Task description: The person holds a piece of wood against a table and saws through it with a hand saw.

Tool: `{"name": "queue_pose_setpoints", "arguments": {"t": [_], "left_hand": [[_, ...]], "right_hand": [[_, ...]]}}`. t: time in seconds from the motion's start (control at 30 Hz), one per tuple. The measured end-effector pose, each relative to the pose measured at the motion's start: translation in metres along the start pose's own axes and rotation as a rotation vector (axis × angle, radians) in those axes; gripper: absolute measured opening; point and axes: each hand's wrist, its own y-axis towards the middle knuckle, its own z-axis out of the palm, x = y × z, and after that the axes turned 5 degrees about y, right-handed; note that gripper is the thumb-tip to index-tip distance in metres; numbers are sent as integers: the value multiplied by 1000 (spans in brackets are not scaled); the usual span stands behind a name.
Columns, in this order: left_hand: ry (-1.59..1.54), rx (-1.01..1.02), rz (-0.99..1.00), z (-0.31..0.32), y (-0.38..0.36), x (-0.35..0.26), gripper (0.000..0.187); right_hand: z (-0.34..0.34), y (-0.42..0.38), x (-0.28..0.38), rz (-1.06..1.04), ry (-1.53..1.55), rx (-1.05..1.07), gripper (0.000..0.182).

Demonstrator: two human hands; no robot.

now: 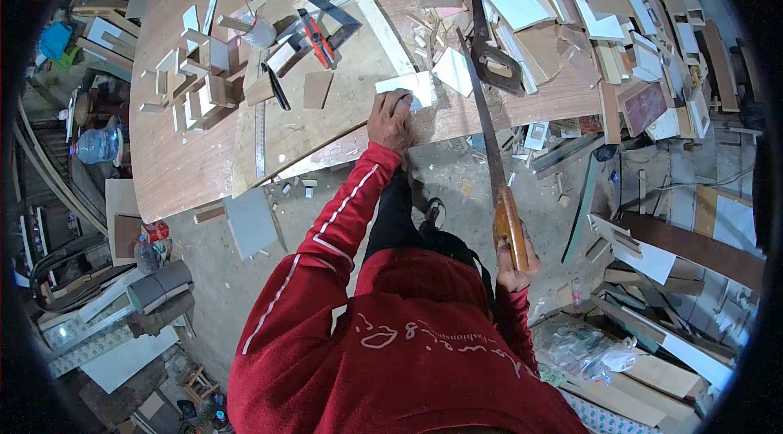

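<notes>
- While the left arm stretches out to the table [175, 169], the left hand [390, 121] is knuckles-up, fingers bent onto a white board piece [414, 85] at the near edge; can't tell if it's gripping.
- Right hand [519, 256]'s low beside the body, wrapped round the handsaw [493, 152]'s wooden handle [510, 226], blade [481, 108] pointing tableward.
- 2nd saw [494, 67] lies on the table.

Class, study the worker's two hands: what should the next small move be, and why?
Perhaps bring the saw leftward to the white piece: the right hand grips the saw, which sits to that piece's right, while the left hand rests at the piece near the table's edge.
</notes>
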Motion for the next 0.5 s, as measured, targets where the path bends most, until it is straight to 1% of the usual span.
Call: {"name": "queue_pose_setpoints", "arguments": {"t": [0.13, 0.2, 0.3, 0.33, 0.37, 0.4, 0.5], "left_hand": [[1, -8, 12, 2, -1, 2, 46], [-5, -4, 6, 1, 0, 1, 43], [-3, -18, 13, 1, 1, 2, 41], [-3, -19, 14, -1, 3, 0, 41], [-4, -14, 7, -3, 4, -3, 36], [-5, -11, 1, -6, 6, -6, 31], [-1, 15, -11, -11, 10, -7, 31]], "right_hand": [[-1, -4, -4, 31, -17, 13, 46], [0, -3, -2, 41, -7, 11, 47], [1, 0, 1, -19, -26, 0, 47], [1, 1, 3, 26, 12, 6, 47], [1, 2, 4, 71, 49, 12, 47], [1, 2, 4, 70, 50, 11, 47], [0, 0, -1, 46, 14, 15, 48]]}}
